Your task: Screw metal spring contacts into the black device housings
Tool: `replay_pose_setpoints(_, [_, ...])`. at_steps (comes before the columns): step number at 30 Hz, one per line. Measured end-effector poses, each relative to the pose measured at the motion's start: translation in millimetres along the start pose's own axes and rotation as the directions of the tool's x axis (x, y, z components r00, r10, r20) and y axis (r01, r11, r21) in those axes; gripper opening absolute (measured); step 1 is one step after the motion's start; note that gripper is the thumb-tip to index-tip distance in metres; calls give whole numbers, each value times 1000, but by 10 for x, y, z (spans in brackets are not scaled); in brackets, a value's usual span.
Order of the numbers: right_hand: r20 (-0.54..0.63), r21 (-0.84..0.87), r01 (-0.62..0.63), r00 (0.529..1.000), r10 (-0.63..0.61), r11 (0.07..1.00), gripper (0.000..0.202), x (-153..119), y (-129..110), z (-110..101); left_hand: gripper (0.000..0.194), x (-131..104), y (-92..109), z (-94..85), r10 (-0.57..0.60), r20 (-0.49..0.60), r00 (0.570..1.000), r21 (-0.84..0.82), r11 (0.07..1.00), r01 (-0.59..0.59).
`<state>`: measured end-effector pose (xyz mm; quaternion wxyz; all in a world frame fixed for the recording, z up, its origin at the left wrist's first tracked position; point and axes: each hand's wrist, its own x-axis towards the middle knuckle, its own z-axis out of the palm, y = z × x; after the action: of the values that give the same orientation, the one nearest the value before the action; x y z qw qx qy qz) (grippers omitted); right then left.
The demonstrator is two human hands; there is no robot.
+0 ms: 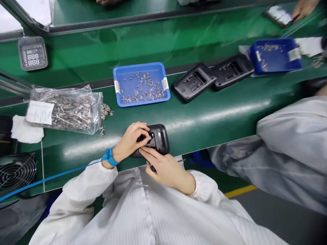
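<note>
A black plastic housing (162,139) with a recessed compartment lies on the green bench near its front edge, in front of my body. My left hand (134,139), a blue strap round its wrist, reaches over the housing's left part. Its thumb and index finger are pinched together at the compartment; whatever they hold is too small to make out. My right hand (166,168) grips the near side of the housing, with its fingertips at the compartment edge. A small dark rounded end shows by the right thumb; its kind is hidden.
Behind are a blue tray (131,83) of small metal pieces and a clear bag (74,110) of similar pieces, some spilled. Two black housings (194,81) lie right, before another blue tray (277,59). A fan (16,172) stands left; a co-worker's sleeve (293,129) is right.
</note>
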<state>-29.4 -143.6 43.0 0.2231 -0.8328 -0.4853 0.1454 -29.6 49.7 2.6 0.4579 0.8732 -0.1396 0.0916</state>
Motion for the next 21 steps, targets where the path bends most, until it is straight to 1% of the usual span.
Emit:
replay_pose_setpoints(3, [0,-15,63,998,-63,998,45,30,30,20,2,0,4,-43,-45,-9,999,33,998,46])
replay_pose_setpoints(5, [-14,-33,86,996,-86,996,44,25,38,33,4,12,22,-68,-72,12,997,43,996,72])
replay_pose_setpoints(10, [-14,-52,89,996,-90,995,44,12,28,62,9,65,49,-127,-89,96,991,-9,996,90])
replay_pose_setpoints(13, [-18,-53,92,995,-93,994,44,9,31,68,11,89,22,-137,-91,105,990,-47,994,96])
replay_pose_setpoints(16, [-34,-52,99,994,-101,994,44,4,39,70,10,90,-15,-130,-68,121,990,-55,996,75])
replay_pose_setpoints(18, [-23,-49,98,995,-99,994,44,-1,45,74,8,86,-29,-127,-85,118,989,-70,993,93])
replay_pose_setpoints(19, [-11,-45,97,995,-97,994,45,-2,47,76,10,85,-32,-129,-113,116,987,-73,990,122])
replay_pose_setpoints(21, [15,-40,94,995,-94,995,45,-5,54,81,31,90,-33,-136,-177,155,972,-58,980,188])
